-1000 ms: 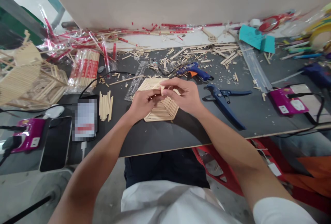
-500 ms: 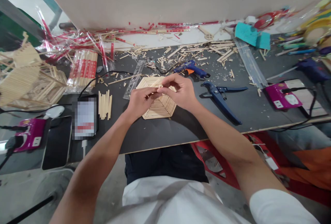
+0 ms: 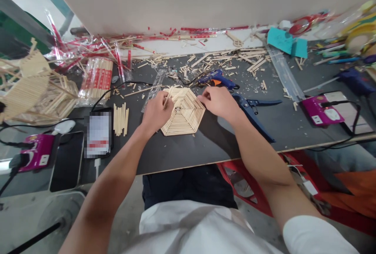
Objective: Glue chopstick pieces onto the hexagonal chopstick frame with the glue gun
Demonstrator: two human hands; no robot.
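A hexagonal panel of glued wooden sticks (image 3: 185,115) lies flat on the dark tabletop (image 3: 211,144). My left hand (image 3: 156,112) rests on the panel's left side, fingers pinched on a short thin wooden stick (image 3: 167,97) that points up and away. My right hand (image 3: 217,101) sits off the panel's right corner, fingers curled, with nothing visible in them. Just beyond it lies a blue glue gun (image 3: 219,78), and blue-handled cutters (image 3: 252,113) lie partly under its wrist.
A small bundle of cut sticks (image 3: 120,117) and two phones (image 3: 98,134) lie to the left, beside a stick model (image 3: 32,93). Stick offcuts (image 3: 229,60) and red-printed wrappers (image 3: 96,76) litter the back. Purple power strips (image 3: 321,114) with cables sit at both sides.
My hands, joined over the panel's middle, have come apart. The left keeps the stick at the left side, the right has moved to the right edge, uncovering the panel.
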